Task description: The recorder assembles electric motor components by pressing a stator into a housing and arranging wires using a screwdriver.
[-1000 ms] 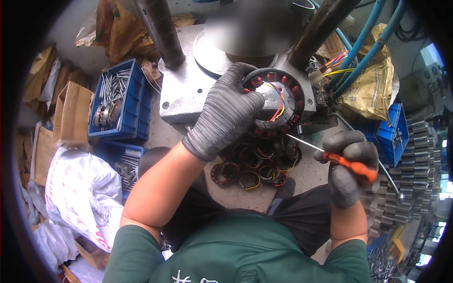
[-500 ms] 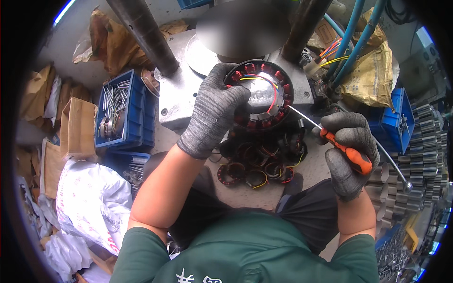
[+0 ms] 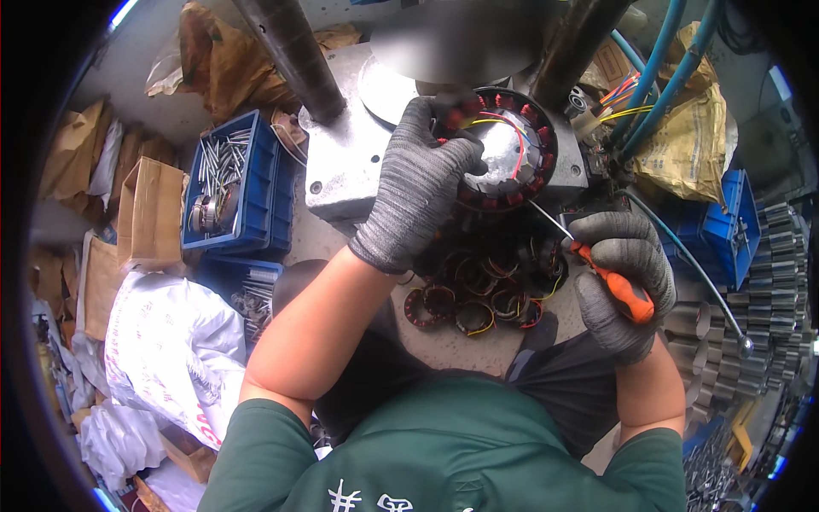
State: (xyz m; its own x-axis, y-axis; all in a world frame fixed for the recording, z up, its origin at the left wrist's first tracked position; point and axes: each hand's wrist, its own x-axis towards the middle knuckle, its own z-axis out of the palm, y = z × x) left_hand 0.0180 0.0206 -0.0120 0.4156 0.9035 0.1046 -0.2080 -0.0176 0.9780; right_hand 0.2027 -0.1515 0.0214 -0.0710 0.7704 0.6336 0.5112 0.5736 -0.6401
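Note:
My left hand (image 3: 418, 183), in a grey knitted glove, is closed round the left side of a black motor stator (image 3: 547, 154). Red copper coils line the stator's inside, with a silvery metal piece (image 3: 499, 158) in its middle. Red and yellow wires curve over that piece. In my right hand (image 3: 627, 243), also gloved, is a screwdriver (image 3: 627, 294) with an orange and black handle. Its thin shaft points up and left to the stator's near right rim; whether the tip touches cannot be made out. Both are held over the front of a grey metal machine base (image 3: 345, 162).
Several smaller wound stators (image 3: 473, 316) lie below the base. Two dark posts (image 3: 294, 60) rise from it. A blue bin (image 3: 247, 224) of metal pins and a white sack (image 3: 162, 341) stand left. Stacked metal cylinders (image 3: 768, 299) and a ball-ended lever (image 3: 712, 286) are right.
The view has shifted slightly. Against the stator, the screwdriver's end has gone from the right rim to the near right rim. Both hands keep their holds.

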